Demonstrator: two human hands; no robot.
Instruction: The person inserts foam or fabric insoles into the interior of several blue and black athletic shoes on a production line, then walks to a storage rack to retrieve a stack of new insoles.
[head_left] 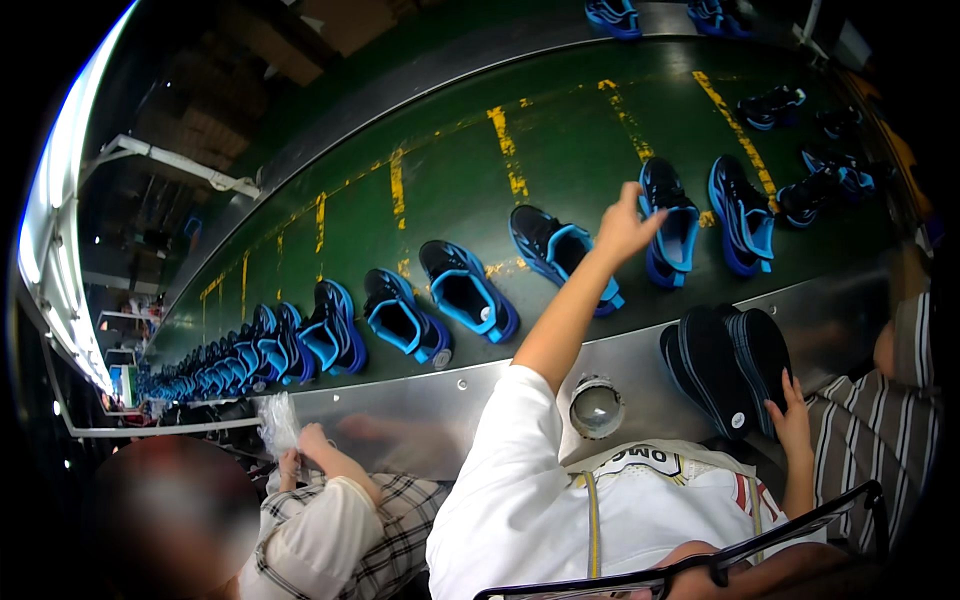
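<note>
My left hand [628,228] is stretched out over the green conveyor, with thumb and forefinger apart. It is at the left side of a black and blue sports shoe [674,228]; I cannot tell whether it touches. Pale lining shows inside that shoe. Two overlapping stacks of black insoles [700,370] lie on the metal ledge before me, with a small round white sticker on one. My right hand [795,420] grips the near right edge of the right-hand insoles [760,345], thumb on top. To the left of my left forearm sits another black and blue shoe [548,243], partly hidden by it.
The green belt [450,180] has yellow dashes and a long row of shoes [330,325] running left. A round cup-like fitting [598,407] sits on the metal ledge [400,410]. A co-worker at left holds clear plastic [279,422]; another person in stripes [865,430] is at right.
</note>
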